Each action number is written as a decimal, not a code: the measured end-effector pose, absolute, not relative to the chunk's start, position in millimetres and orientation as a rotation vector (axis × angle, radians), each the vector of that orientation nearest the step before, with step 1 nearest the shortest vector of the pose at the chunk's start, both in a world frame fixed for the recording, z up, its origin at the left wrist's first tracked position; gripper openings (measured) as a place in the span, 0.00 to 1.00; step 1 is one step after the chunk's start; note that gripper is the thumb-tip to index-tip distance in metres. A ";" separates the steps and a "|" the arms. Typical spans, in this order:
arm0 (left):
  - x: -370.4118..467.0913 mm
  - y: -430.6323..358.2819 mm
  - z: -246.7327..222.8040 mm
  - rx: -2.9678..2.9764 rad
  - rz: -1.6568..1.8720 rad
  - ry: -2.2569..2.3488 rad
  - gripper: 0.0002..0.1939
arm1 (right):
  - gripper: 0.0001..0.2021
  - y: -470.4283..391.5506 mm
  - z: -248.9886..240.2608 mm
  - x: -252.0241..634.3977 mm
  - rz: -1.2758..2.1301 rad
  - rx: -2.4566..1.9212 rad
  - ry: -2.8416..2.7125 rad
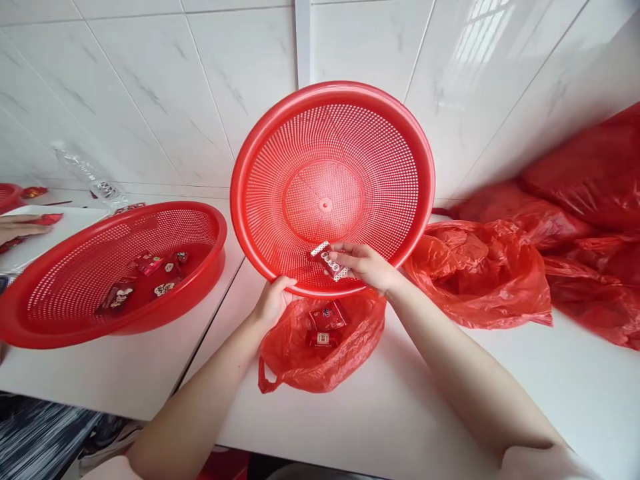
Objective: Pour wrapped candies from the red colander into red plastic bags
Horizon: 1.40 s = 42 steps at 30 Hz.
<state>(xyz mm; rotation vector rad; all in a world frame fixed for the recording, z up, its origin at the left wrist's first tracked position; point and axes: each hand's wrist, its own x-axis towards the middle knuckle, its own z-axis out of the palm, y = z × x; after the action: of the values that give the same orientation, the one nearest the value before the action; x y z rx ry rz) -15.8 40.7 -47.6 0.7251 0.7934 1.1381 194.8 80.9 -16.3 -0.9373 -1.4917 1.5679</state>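
A large red plastic colander basket (330, 133) is tilted up in front of me, its inside facing me. My left hand (274, 301) grips its lower left rim. Inside the basket, near the lower rim, my right hand (364, 265) pinches a small dark red wrapped packet (327, 261) with light printing and dotted ends. Just below the rim stands an open red plastic bag (325, 373). A red packet (329, 316) and a smaller red packet (323, 339) with a pale label lie inside it.
On the left stands another red colander (200, 293) with several small packets in it. A co-worker's hand (25, 227) is at the far left, over a white tray (75, 223). Red plastic bags (480, 273) are heaped on the right. A white tiled wall (150, 80) rises behind the table (310, 427).
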 end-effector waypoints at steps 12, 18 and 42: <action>-20.6 45.3 -44.9 0.698 1.162 0.813 0.15 | 0.19 70.3 -4.0 199.8 1.630 -0.849 -1.711; -19.8 44.4 -42.7 0.717 1.181 0.817 0.14 | 0.18 68.5 0.1 202.8 1.274 -0.988 -2.053; -14.5 38.1 -45.1 0.770 1.147 0.740 0.19 | 0.12 76.4 -10.4 190.3 1.842 -0.804 -1.119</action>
<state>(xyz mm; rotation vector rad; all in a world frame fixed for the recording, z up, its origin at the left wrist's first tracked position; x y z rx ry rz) -14.5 38.1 -45.1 0.7700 0.7399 1.1474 190.3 76.4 -10.4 -0.8038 -1.1195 1.8416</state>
